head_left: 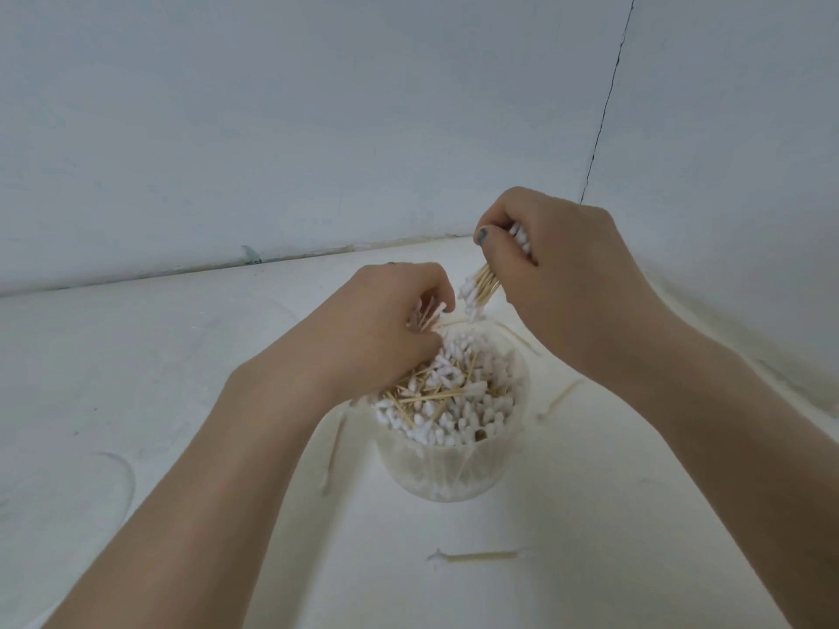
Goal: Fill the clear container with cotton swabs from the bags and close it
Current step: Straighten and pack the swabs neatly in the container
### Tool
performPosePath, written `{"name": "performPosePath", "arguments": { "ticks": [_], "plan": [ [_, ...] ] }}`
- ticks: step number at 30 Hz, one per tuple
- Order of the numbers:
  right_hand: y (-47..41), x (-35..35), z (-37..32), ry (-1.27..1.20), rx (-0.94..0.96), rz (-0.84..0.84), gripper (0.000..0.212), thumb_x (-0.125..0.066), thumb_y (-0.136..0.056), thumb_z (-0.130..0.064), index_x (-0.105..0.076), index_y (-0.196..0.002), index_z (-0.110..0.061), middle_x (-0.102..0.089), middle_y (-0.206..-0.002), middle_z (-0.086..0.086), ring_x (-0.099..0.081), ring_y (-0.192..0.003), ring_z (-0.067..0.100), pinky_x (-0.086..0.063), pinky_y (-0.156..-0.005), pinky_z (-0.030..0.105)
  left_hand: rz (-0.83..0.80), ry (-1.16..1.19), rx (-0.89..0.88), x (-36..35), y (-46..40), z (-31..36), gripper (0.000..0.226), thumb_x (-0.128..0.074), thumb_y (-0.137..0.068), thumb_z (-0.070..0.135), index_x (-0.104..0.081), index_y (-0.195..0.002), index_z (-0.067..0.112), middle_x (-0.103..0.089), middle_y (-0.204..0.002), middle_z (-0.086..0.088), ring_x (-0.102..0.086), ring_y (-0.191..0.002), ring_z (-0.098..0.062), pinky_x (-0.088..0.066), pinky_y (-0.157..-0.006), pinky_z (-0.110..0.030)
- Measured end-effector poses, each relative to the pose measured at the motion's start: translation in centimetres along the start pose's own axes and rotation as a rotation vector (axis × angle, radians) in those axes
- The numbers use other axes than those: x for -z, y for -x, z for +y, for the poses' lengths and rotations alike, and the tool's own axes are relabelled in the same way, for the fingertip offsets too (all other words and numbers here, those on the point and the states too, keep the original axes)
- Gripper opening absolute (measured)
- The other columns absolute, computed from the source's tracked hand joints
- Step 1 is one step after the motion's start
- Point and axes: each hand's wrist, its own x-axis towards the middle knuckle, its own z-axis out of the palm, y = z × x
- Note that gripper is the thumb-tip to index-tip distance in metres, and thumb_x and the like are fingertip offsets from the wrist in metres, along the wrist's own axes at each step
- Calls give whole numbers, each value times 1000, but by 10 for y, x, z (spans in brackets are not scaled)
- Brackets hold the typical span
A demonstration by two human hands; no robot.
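A clear round container (pixel 447 474) stands on the white table, packed near its rim with cotton swabs (pixel 458 397) on wooden sticks, most upright and some lying across the top. My left hand (pixel 377 320) hovers over the container's far left rim and pinches a few swabs. Above and behind the container, my right hand (pixel 554 274) grips a bundle of swabs (pixel 479 288) whose white tips point down toward the opening. No lid or bag is in view.
Loose swabs lie on the table: one in front of the container (pixel 476 557), one to its left (pixel 333 451), one to its right (pixel 560 397). A pale wall (pixel 318 129) runs close behind, meeting another wall at the right.
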Motion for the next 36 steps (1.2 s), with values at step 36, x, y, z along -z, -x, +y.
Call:
{"name": "performPosePath", "arguments": {
  "ticks": [36],
  "plan": [
    [-24, -31, -12, -7, -60, -358, 22, -47, -100, -27, -66, -95, -16, -55, -70, -9, -54, -59, 10, -38, -52, 21, 559, 991, 177, -17, 18, -2, 13, -48, -106, 13, -61, -103, 12, -62, -77, 5, -48, -52, -16, -43, -49, -28]
  ]
}}
